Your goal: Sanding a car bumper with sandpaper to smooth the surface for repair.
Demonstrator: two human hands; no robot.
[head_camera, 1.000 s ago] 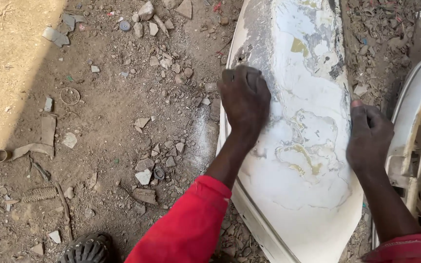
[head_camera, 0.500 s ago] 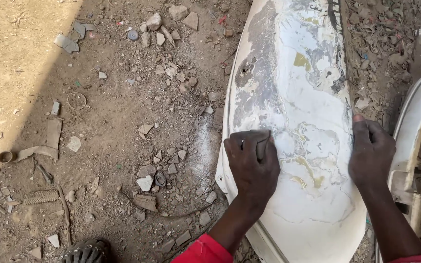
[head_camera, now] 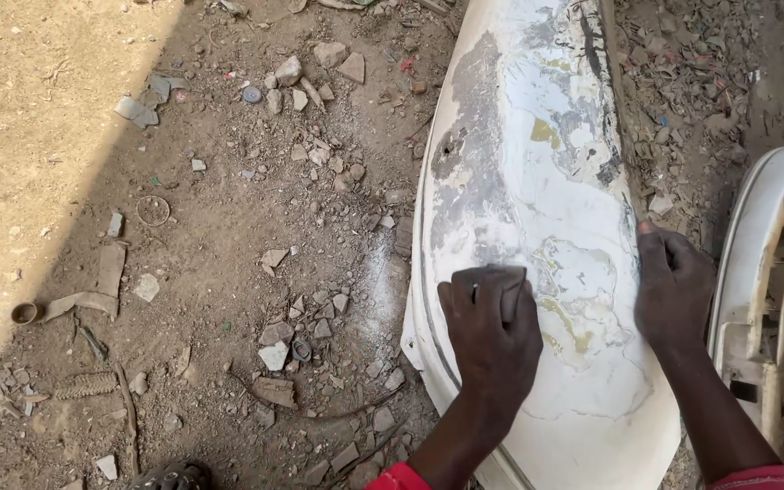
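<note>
A long white curved body panel (head_camera: pixel 537 154) lies on the dirt, its paint worn away in grey, white and yellow patches. My left hand (head_camera: pixel 494 331) presses flat on the panel's lower left part, with a grey sheet of sandpaper (head_camera: pixel 505 277) under the fingers. Over the panel's right edge my right hand (head_camera: pixel 673 290) curls and grips it. Red sleeves show at the bottom of the view.
Stones, rubble and scraps litter the dirt (head_camera: pixel 229 272) left of the panel. A small ring (head_camera: pixel 153 210) and a short tube end (head_camera: pixel 24 313) lie further left. Another white slatted part (head_camera: pixel 782 290) stands at the right edge. A shoe tip (head_camera: pixel 170 476) shows at the bottom.
My left hand has slid down the panel toward me with the sandpaper. The right hand has kept its grip on the panel's right edge.
</note>
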